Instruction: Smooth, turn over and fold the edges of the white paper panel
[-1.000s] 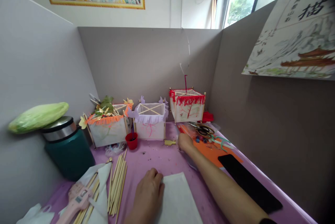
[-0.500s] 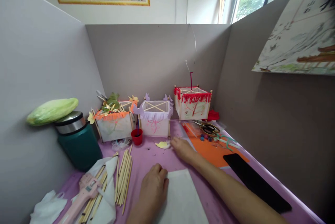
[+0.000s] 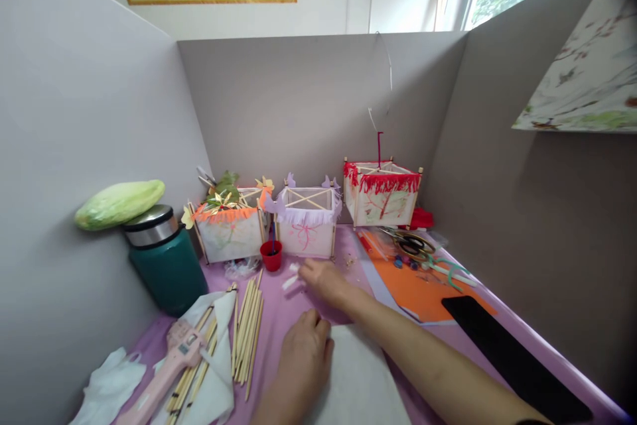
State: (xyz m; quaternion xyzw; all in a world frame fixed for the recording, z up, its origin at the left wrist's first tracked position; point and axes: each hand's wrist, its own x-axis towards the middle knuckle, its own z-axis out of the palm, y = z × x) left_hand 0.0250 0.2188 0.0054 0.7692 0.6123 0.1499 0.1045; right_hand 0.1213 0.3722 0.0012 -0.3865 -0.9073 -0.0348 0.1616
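Note:
My right hand (image 3: 324,281) reaches across to the middle of the table, with its fingers closed on a white scrap (image 3: 292,282), like tissue or paper. Part of that scrap sticks out to the left of the fingertips. Nearer to me, my left hand (image 3: 306,355) rests with curled fingers at the left edge of a white sheet (image 3: 361,372). Whether anything is inside those fingers is hidden. Small crumbs (image 3: 351,262) lie to the right of my right hand. Just beyond its fingertips stands a small red cup (image 3: 271,256).
Paper-sided stick lanterns with orange (image 3: 231,236), lilac (image 3: 306,233) and red fringe (image 3: 382,196) line the back. At left are bundled sticks (image 3: 247,332), a pink glue gun (image 3: 182,349) and a green flask (image 3: 169,272) beneath a pale gourd (image 3: 119,205). Scissors (image 3: 415,244) lie on orange sheets (image 3: 423,296).
My right hand has swept left and slightly toward me with the white scrap. The yellow scrap seen before is out of sight. My left hand stays by the sheet; the view has shifted slightly.

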